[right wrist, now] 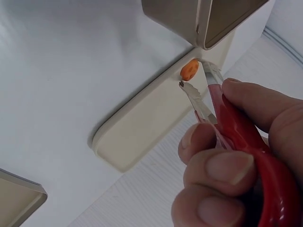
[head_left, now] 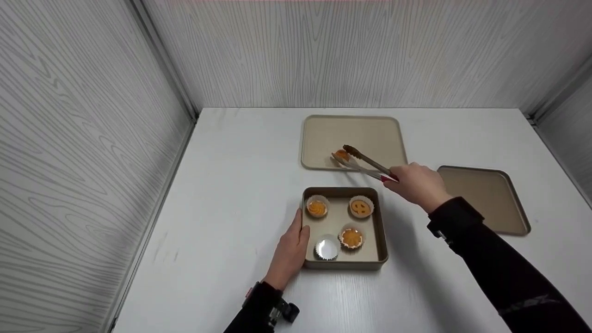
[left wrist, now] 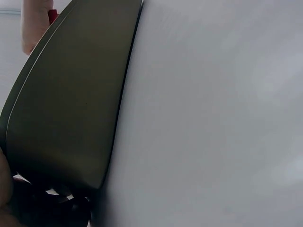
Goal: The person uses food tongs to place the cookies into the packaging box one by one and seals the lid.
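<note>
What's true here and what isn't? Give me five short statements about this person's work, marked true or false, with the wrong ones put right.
1. The right hand grips red-handled metal tongs. True.
2. A small orange piece is by the tongs' tips, on or above a flat rectangular beige tray. True.
3. The left hand rests on the beige tray. False: the left hand touches the left side of a square, gold-brown metal pan.
4. Every small, round, white fluted cup in the pan holds something orange. False: the front-left cup shows nothing orange.
5. A rectangular brown tray lies to the pan's right. True.
</note>
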Tool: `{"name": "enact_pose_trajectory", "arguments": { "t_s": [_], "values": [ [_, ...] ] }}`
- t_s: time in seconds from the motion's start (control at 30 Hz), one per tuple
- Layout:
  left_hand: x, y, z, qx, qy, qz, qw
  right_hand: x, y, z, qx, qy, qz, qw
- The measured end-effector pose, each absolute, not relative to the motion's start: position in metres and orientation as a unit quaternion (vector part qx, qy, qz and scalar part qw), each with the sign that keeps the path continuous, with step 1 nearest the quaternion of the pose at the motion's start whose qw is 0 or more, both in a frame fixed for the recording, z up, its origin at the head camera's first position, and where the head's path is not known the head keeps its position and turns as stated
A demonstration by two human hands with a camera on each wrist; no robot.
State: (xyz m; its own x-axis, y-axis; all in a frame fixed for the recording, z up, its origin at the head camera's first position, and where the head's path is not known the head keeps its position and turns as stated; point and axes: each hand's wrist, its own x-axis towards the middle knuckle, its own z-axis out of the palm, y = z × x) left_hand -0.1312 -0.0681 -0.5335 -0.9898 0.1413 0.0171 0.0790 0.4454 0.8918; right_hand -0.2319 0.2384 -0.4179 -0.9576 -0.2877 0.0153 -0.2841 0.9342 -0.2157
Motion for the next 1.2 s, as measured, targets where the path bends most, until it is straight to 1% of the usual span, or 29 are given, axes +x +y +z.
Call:
{"name": "enact_pose_trajectory", "arguments": {
  "t_s": [0.2,0.53,0.77,0.93,1.2],
  "values": [
    [-0.131,-0.069,-0.533,0.064,0.848,0.524,0.033,-0.231,0.239,-0.422,-0.14,0.984,-0.111,0.006],
    [-0.132,-0.069,-0.533,0.065,0.848,0.525,0.033,-0.229,0.243,-0.427,-0.144,0.983,-0.112,-0.025],
    [-0.132,-0.068,-0.535,0.072,0.85,0.521,0.024,-0.228,0.246,-0.431,-0.148,0.981,-0.12,-0.042],
    [-0.132,-0.069,-0.534,0.069,0.85,0.522,0.029,-0.226,0.247,-0.435,-0.154,0.979,-0.118,-0.06],
    [-0.131,-0.069,-0.531,0.064,0.847,0.526,0.031,-0.222,0.25,-0.438,-0.159,0.979,-0.112,-0.067]
  ]
}}
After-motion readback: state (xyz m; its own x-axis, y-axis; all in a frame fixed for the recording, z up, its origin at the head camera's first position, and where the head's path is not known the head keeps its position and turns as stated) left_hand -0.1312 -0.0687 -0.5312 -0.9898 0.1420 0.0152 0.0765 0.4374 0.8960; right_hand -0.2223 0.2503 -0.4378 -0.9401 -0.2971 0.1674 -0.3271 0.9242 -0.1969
